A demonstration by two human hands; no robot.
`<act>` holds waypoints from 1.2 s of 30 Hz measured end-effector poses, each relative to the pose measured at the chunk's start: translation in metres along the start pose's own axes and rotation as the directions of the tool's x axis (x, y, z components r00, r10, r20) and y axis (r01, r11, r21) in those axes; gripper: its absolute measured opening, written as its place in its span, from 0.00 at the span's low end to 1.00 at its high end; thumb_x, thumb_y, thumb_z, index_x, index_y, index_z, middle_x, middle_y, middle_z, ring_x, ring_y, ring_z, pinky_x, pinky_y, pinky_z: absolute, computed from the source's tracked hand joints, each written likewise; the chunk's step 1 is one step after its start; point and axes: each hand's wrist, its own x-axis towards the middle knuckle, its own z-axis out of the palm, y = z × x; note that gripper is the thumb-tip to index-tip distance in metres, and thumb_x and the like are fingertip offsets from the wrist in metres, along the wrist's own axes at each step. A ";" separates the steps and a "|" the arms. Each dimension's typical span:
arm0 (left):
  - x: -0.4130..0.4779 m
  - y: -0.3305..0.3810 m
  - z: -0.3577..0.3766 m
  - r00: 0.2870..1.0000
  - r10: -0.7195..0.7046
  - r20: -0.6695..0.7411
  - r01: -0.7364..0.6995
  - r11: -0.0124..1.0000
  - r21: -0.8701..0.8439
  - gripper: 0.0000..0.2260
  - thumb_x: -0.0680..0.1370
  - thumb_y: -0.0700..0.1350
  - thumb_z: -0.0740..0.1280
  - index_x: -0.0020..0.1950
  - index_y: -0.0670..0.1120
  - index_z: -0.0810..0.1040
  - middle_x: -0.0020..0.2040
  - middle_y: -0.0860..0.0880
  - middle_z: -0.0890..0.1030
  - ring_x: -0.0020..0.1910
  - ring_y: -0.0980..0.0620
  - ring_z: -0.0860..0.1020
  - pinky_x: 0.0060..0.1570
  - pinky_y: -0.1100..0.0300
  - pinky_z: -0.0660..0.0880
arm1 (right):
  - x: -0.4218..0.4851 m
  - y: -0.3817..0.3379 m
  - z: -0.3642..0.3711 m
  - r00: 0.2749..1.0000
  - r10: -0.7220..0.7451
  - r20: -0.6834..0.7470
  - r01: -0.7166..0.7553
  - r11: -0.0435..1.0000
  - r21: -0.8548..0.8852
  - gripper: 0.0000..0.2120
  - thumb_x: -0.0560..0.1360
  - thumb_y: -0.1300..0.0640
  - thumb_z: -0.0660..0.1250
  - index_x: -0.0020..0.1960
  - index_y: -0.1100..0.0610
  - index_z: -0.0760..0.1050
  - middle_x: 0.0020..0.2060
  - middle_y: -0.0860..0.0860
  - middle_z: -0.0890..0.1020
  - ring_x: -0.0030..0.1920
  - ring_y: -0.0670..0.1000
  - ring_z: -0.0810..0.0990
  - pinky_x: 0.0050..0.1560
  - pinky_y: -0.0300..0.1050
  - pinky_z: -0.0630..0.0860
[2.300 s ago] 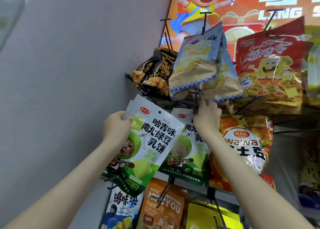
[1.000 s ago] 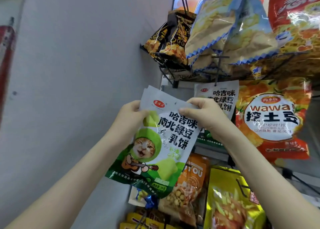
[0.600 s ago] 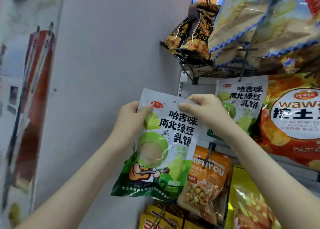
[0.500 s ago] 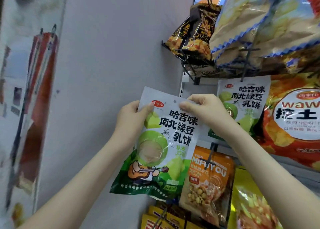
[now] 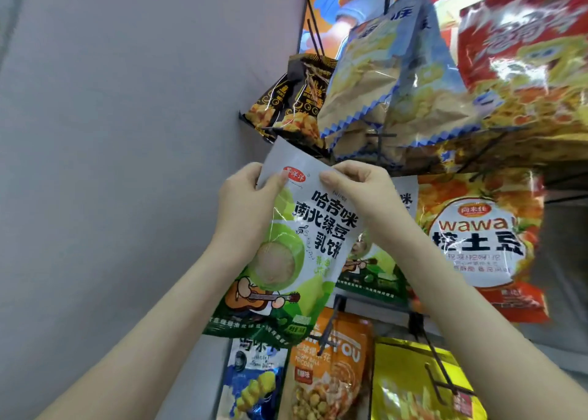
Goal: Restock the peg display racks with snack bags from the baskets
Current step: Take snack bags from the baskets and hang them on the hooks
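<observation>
A person stands close to the peg display rack (image 5: 416, 324), both bare arms raised. The left hand (image 5: 245, 209) grips the upper left edge of a green-and-white snack bag (image 5: 305, 251), thumb pressed on the front and the other fingers curled out of sight behind it. The right hand (image 5: 359, 193) pinches the bag's top edge toward its right corner, fingers curled over the seal. The bag is held tilted in front of the rack's left edge, its top just under a black peg (image 5: 380, 143); whether it touches the peg I cannot tell. Behind the right wrist hangs a matching green bag (image 5: 375, 270), and just beside that an orange "wawa" bag (image 5: 477, 235). Along the rack's top hang black bags (image 5: 292, 101), blue-edged bags (image 5: 381, 79) and a red bag (image 5: 525, 44). Along its bottom are a blue bag (image 5: 251, 384), an orange popcorn bag (image 5: 331, 372) and a yellow bag (image 5: 413, 384). A plain grey wall (image 5: 127, 133) lies to the left.
</observation>
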 end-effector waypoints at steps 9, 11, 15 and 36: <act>0.024 -0.011 0.087 1.000 0.026 0.013 -0.026 1.000 0.004 0.17 0.78 0.49 0.66 0.35 0.43 0.65 0.32 0.47 0.66 0.31 0.51 0.64 0.33 0.56 0.62 | 0.019 0.015 -0.060 0.962 -0.064 -0.264 0.012 0.981 -0.194 0.04 0.75 0.55 0.69 0.42 0.49 0.80 0.41 0.47 0.83 0.44 0.48 0.81 0.47 0.47 0.76; 0.027 -0.015 0.097 1.000 -0.009 -0.004 0.009 1.000 -0.009 0.17 0.78 0.48 0.66 0.34 0.45 0.63 0.30 0.50 0.65 0.30 0.52 0.63 0.32 0.58 0.59 | 0.026 0.018 -0.063 0.956 -0.092 -0.279 0.024 0.971 -0.238 0.05 0.74 0.54 0.69 0.41 0.46 0.80 0.42 0.47 0.83 0.46 0.49 0.81 0.49 0.51 0.77; 0.033 -0.027 0.105 0.997 -0.076 -0.011 0.075 0.995 -0.066 0.16 0.78 0.47 0.66 0.34 0.45 0.64 0.30 0.50 0.67 0.31 0.52 0.66 0.31 0.59 0.61 | 0.041 0.023 -0.062 0.956 -0.053 -0.290 -0.032 0.959 -0.281 0.02 0.74 0.56 0.70 0.44 0.51 0.81 0.42 0.49 0.83 0.45 0.51 0.81 0.50 0.52 0.77; 0.023 -0.097 0.129 0.803 0.520 0.292 -0.576 0.550 0.605 0.24 0.76 0.49 0.63 0.71 0.43 0.68 0.75 0.38 0.62 0.74 0.39 0.59 0.72 0.43 0.56 | 0.027 0.093 -0.062 0.724 -0.688 -0.052 -0.092 -0.020 -0.996 0.14 0.66 0.67 0.57 0.48 0.57 0.74 0.48 0.54 0.72 0.50 0.55 0.69 0.56 0.51 0.60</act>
